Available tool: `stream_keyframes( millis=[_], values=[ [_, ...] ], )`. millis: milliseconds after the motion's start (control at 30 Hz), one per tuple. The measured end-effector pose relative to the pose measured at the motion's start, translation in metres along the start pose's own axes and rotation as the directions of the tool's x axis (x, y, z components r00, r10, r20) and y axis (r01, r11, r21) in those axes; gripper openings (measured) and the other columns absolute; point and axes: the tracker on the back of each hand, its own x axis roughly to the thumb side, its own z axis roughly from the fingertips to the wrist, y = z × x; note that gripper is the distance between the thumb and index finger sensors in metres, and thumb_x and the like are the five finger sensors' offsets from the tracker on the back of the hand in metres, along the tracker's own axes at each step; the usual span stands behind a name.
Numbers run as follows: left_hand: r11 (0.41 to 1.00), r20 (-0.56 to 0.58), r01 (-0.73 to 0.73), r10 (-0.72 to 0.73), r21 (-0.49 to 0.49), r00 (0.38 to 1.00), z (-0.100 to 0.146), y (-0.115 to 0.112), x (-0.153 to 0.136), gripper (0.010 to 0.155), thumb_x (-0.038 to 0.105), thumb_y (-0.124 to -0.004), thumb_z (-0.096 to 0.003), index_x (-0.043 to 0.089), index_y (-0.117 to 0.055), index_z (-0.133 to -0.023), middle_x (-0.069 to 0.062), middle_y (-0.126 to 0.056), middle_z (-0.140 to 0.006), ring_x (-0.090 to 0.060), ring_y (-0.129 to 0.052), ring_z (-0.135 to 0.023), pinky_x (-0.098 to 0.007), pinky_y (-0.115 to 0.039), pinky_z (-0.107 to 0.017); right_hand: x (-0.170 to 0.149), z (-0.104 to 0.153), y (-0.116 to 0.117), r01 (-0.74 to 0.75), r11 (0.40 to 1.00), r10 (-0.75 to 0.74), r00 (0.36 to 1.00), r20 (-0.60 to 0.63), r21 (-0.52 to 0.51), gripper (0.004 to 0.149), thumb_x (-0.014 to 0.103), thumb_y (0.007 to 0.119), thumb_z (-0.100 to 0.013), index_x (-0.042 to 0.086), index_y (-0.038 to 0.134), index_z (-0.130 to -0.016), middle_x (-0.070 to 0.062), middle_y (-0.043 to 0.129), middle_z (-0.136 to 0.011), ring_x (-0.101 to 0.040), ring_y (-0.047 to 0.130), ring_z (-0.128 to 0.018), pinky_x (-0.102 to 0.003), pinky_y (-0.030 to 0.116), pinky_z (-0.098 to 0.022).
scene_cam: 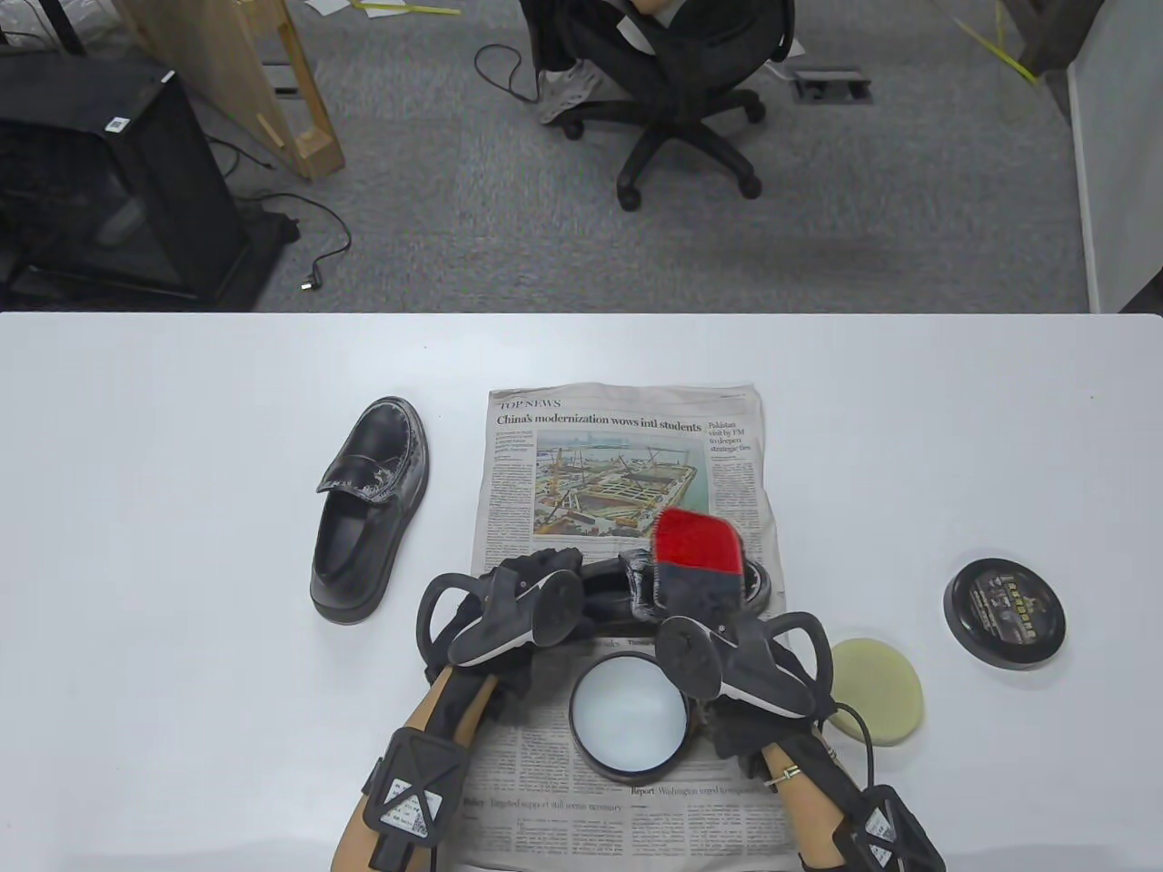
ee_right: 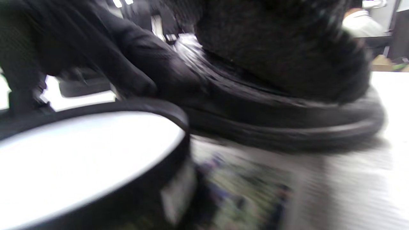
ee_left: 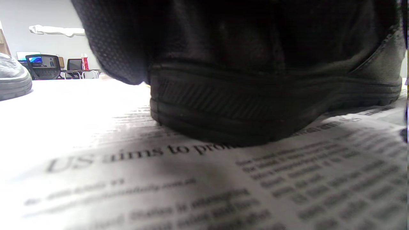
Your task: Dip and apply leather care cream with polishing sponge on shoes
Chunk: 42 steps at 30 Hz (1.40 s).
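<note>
Polishing sponge (scene_cam: 696, 541), held by right hand (scene_cam: 718, 654), rubs the loafer (scene_cam: 627, 595) steadied by left hand (scene_cam: 522, 604); open cream tin (scene_cam: 628, 718) at 6 o'clock risks being knocked.

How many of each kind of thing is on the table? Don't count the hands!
Shoes: 2, one on the bare table, one on the newspaper under the hands
Newspaper: 1
Open cream tin: 1
Tin lid: 1
Round yellow sponge: 1
Red and black pad: 1
Total: 7
</note>
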Motion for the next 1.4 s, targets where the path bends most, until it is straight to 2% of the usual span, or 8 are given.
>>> stream_keyframes(
  millis=[133, 367, 567, 767, 900, 1067, 1233, 1400],
  values=[
    [1.0, 0.007, -0.006, 0.006, 0.001, 1.0, 0.0, 0.0, 0.0, 0.084, 0.065, -0.081, -0.0362, 0.026, -0.064, -0.109, -0.005, -0.083, -0.108, -0.031, -0.088, -0.093, -0.045, -0.082, -0.064, -0.011, -0.016, 0.014, 0.173, 0.985, -0.173, 0.984, -0.037, 0.015, 0.053, 0.036, 0.05, -0.065, 0.017, 0.043, -0.114, -0.009, 0.054, -0.116, -0.038, 0.061, -0.105, -0.056, 0.061, -0.071],
    [1.0, 0.002, 0.006, -0.006, 0.001, 1.0, 0.0, 0.0, 0.001, 0.084, 0.065, -0.08, -0.0368, 0.025, -0.064, -0.109, -0.005, -0.083, -0.108, -0.031, -0.089, -0.092, -0.045, -0.082, -0.063, -0.059, -0.024, 0.035, 0.152, 0.985, -0.129, 0.962, -0.239, 0.08, 0.054, 0.038, 0.046, -0.065, 0.02, 0.037, -0.115, -0.006, 0.046, -0.12, -0.035, 0.047, -0.111, -0.057, 0.043, -0.074],
    [1.0, -0.006, 0.02, -0.02, 0.0, 1.0, 0.001, 0.0, 0.002, 0.084, 0.066, -0.079, -0.0378, 0.025, -0.064, -0.109, -0.005, -0.084, -0.107, -0.031, -0.089, -0.09, -0.044, -0.083, -0.061, -0.071, -0.011, 0.031, 0.008, 0.996, 0.019, 0.956, -0.292, 0.09, 0.053, 0.035, 0.05, -0.065, 0.017, 0.042, -0.114, -0.009, 0.05, -0.117, -0.04, 0.054, -0.106, -0.052, 0.054, -0.072],
    [1.0, -0.01, 0.024, -0.024, 0.0, 1.0, 0.0, 0.0, 0.003, 0.084, 0.066, -0.079, -0.0374, 0.025, -0.065, -0.109, -0.005, -0.085, -0.106, -0.031, -0.09, -0.09, -0.044, -0.084, -0.061, -0.042, -0.002, 0.016, -0.203, 0.971, 0.226, 0.952, -0.205, 0.124, 0.052, 0.033, 0.055, -0.064, 0.008, 0.056, -0.11, -0.018, 0.07, -0.105, -0.041, 0.082, -0.088, -0.044, 0.078, -0.061],
    [1.0, -0.005, 0.016, -0.016, 0.004, 1.0, 0.0, 0.0, 0.003, 0.083, 0.065, -0.08, -0.0366, 0.026, -0.065, -0.108, -0.005, -0.085, -0.106, -0.031, -0.09, -0.09, -0.045, -0.083, -0.062, -0.015, 0.003, 0.005, -0.123, 0.987, 0.132, 0.988, -0.083, 0.099, 0.053, 0.033, 0.056, -0.064, 0.004, 0.058, -0.108, -0.021, 0.074, -0.101, -0.04, 0.087, -0.084, -0.043, 0.081, -0.058],
    [1.0, 0.002, 0.007, -0.007, 0.004, 1.0, 0.0, 0.0, 0.002, 0.083, 0.065, -0.08, -0.0362, 0.026, -0.065, -0.108, -0.005, -0.084, -0.107, -0.031, -0.089, -0.092, -0.045, -0.082, -0.063, -0.004, -0.001, 0.0, 0.099, 0.995, -0.099, 0.995, -0.005, -0.007, 0.052, 0.034, 0.054, -0.064, 0.011, 0.053, -0.111, -0.016, 0.066, -0.108, -0.041, 0.076, -0.094, -0.048, 0.072, -0.067],
    [1.0, 0.003, 0.013, -0.013, 0.001, 1.0, -0.001, 0.0, 0.003, 0.084, 0.065, -0.08, -0.0361, 0.026, -0.065, -0.109, -0.005, -0.084, -0.107, -0.031, -0.089, -0.092, -0.045, -0.082, -0.063, -0.02, -0.019, 0.019, 0.231, 0.972, -0.228, 0.971, -0.075, 0.037, 0.053, 0.037, 0.049, -0.065, 0.019, 0.039, -0.115, -0.007, 0.051, -0.118, -0.037, 0.055, -0.108, -0.057, 0.055, -0.073],
    [0.999, -0.005, 0.032, -0.032, 0.001, 0.999, 0.0, 0.0, 0.004, 0.083, 0.066, -0.079, -0.0371, 0.026, -0.065, -0.109, -0.005, -0.085, -0.106, -0.031, -0.09, -0.09, -0.044, -0.083, -0.061, -0.049, -0.025, 0.032, 0.137, 0.987, -0.117, 0.969, -0.217, 0.083, 0.054, 0.037, 0.048, -0.065, 0.019, 0.038, -0.115, -0.007, 0.049, -0.118, -0.036, 0.051, -0.109, -0.056, 0.048, -0.073]
  ],
)
